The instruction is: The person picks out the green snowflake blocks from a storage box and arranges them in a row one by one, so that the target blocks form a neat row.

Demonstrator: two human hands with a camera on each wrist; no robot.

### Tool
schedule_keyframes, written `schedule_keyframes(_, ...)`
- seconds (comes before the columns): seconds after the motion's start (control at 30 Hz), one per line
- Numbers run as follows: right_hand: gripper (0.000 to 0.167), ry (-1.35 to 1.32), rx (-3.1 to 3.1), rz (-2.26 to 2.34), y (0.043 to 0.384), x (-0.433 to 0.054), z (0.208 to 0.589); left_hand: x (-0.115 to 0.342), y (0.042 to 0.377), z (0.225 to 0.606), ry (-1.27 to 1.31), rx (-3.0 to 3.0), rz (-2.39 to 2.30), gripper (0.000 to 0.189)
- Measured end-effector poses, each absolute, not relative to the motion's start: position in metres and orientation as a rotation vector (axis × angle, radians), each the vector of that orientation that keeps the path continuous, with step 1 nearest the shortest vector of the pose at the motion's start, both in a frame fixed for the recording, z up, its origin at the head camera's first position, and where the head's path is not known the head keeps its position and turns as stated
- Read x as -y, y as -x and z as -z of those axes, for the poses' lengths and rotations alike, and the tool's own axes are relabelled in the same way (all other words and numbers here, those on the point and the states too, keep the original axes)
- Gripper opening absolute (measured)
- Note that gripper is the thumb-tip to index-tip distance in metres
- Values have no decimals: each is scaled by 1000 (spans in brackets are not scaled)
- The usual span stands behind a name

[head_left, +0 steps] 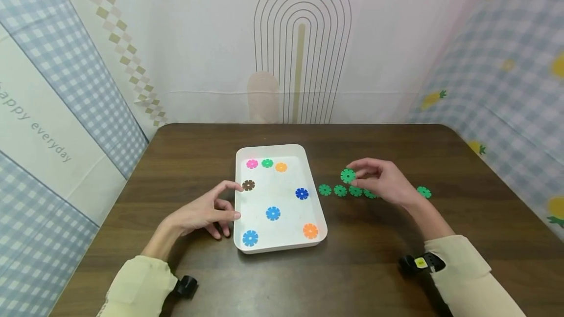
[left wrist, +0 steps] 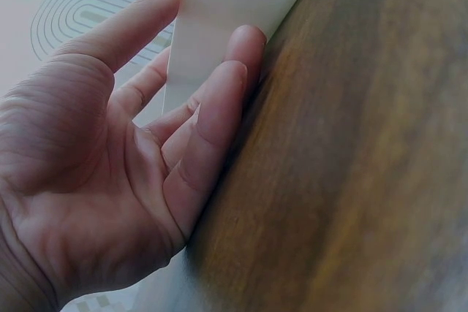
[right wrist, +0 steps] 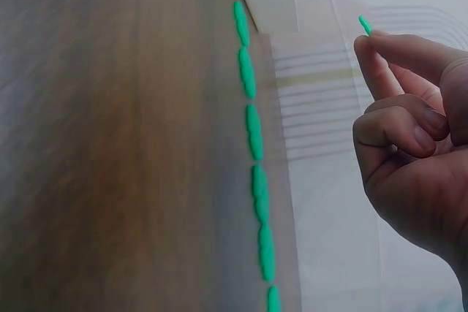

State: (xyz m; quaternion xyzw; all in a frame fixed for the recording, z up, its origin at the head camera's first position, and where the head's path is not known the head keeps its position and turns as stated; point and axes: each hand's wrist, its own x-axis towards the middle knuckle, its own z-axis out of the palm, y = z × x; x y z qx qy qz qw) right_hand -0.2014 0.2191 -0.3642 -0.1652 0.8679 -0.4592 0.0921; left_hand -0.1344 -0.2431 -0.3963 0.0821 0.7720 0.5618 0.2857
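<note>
My right hand (head_left: pixel 380 180) pinches a green notched disc (head_left: pixel 348 176) between thumb and fingertips. The disc is held up above the wooden table, and in the right wrist view it shows nearly edge-on (right wrist: pixel 364 25). Below that hand, several like green discs (head_left: pixel 325 190) lie in a row, partly hidden by it. On the other side, my left hand (head_left: pixel 204 212) rests against the left side of a white tray (head_left: pixel 282 248). Its thumb and index fingertips touch the rim, while the other fingers lie loosely bent along the outer wall (left wrist: pixel 208 27).
Inside the tray lie scattered notched discs, among them a brown one (head_left: pixel 248 185), a dark blue one (head_left: pixel 301 193), a light blue one (head_left: pixel 250 238) and an orange one (head_left: pixel 310 231). Another green disc (head_left: pixel 424 192) lies past the right wrist. Patterned cloth (head_left: pixel 198 38) hangs behind the table.
</note>
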Motion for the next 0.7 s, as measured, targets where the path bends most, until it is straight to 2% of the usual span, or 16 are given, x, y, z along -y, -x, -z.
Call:
schedule_keyframes(0.33, 41, 346, -2511, 1502, 192, -251, 370, 245, 135, 396, -224, -2070, -1496, 74)
schedule_keyframes(0.7, 42, 220, -2633, 1427, 189, -292, 367, 244, 134, 397, -246, -2059, -1507, 73)
